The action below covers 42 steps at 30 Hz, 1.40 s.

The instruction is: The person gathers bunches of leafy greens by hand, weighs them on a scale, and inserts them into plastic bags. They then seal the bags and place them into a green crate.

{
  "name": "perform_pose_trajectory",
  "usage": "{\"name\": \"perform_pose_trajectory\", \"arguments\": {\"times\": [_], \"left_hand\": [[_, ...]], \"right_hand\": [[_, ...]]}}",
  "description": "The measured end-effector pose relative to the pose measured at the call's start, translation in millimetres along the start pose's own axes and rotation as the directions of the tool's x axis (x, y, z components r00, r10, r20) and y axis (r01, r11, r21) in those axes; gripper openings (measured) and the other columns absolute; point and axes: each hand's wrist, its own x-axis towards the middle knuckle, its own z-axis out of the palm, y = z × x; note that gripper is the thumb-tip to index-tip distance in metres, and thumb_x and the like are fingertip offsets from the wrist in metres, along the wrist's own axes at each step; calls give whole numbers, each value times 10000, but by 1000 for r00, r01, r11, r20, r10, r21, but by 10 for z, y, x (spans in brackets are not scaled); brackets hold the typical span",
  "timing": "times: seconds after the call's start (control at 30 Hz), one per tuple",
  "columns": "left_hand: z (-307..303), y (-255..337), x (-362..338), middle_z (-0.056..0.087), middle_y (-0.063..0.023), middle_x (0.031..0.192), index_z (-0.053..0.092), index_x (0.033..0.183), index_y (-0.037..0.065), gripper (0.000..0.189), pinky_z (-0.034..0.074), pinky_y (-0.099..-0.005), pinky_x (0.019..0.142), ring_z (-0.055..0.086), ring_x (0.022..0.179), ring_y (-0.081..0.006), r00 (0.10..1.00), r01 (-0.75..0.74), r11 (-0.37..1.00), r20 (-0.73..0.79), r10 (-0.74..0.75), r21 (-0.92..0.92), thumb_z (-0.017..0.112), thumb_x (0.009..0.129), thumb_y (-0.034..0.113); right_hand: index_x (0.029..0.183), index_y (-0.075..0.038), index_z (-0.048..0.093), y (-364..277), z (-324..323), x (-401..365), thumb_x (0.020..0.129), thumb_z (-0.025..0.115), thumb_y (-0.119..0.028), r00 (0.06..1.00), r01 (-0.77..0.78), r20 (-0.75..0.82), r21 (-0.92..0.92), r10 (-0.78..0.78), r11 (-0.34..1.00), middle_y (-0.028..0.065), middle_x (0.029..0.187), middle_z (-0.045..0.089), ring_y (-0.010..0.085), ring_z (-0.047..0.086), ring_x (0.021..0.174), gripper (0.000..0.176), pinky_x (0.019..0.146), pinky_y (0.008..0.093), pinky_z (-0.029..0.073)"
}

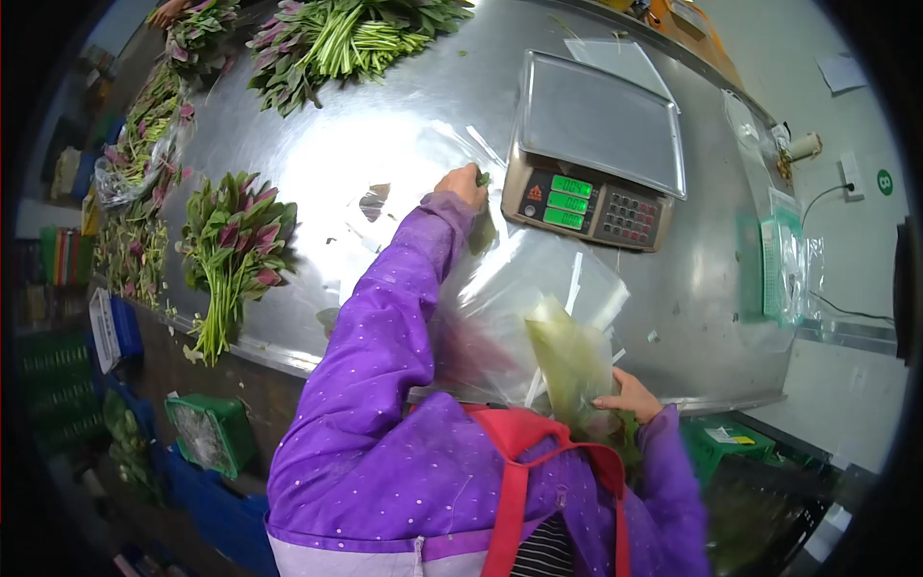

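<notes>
Apparently the scale (598,144) reads -0.04, 0.00, 0.00; the green wall sign (885,183), B or 8.

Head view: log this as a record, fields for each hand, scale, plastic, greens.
left_hand: over table, beside scale, something green at its fingertips
right_hand: at blurred greens near the body; grip partly hidden
scale: on table, display lit green, digits small
plastic: clear, spread between the hands, in front of scale
other_greens: bunch near table's left front edge; pile at far side
</notes>
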Motion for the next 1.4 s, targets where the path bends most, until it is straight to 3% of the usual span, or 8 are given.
{"name": "perform_pose_trajectory", "arguments": {"times": [0.2,0.3,0.37,0.43,0.57,0.83,1.03,1.4], "left_hand": [[-227,-253,-129,673,-72,810,656,1017,19,232,471,-233,607,595,699,-97,991,-87,745,-132,-1,-661,599,799,75],[-487,-399,-220,685,-107,809,668,961,10,211,503,-283,646,634,692,-145,979,-71,562,-167,-121,-824,617,806,145],[-628,-605,-242,666,-69,771,666,942,1,169,475,-235,601,581,657,-104,940,-151,599,-301,-158,-786,595,808,75],[-789,-831,-276,675,-113,822,656,959,0,200,497,-275,643,618,709,-153,895,17,884,-388,-222,-467,630,804,122],[-816,-1023,-320,645,-175,953,637,970,16,306,483,-367,803,622,908,-307,960,197,974,-223,-169,111,686,764,238],[-887,-1140,-171,648,-176,895,633,945,21,249,479,-394,810,623,875,-329,974,150,984,-188,-130,97,618,799,222],[-1012,-1482,-82,594,-155,1013,625,911,22,222,467,-387,822,589,925,-318,910,132,985,-409,-76,111,619,813,221],[-1078,-1426,188,657,-169,919,665,910,40,247,487,-371,813,635,886,-299,953,259,961,-188,-238,94,691,729,207]], "right_hand": [[1298,45,417,103,-40,80,694,761,-89,999,-49,15,49,49,998,92,1178,568,164,535,1082,707,947,298,408],[1299,45,412,121,-51,112,696,759,-90,998,-60,39,85,56,995,95,1186,564,172,534,1090,708,952,303,405],[1298,44,412,95,-52,118,698,757,-89,997,-64,44,77,61,995,98,1190,562,176,532,1095,704,954,306,404],[1297,44,414,47,-34,110,701,753,-87,997,-66,42,63,63,996,99,1191,561,178,529,1099,698,956,308,403],[1297,43,412,129,-49,137,703,752,-87,998,-59,40,77,56,995,104,1194,559,178,530,1097,697,956,311,402],[1278,46,420,87,20,135,705,746,-88,998,-56,35,97,53,994,106,1166,565,183,542,1076,672,942,317,413],[1332,34,379,128,3,141,713,709,-45,995,-87,50,89,83,992,95,1193,556,177,537,1094,706,938,302,410],[1289,42,407,127,-5,165,714,745,-101,995,-92,30,60,90,994,110,1173,566,187,543,1076,681,934,315,419]]}}
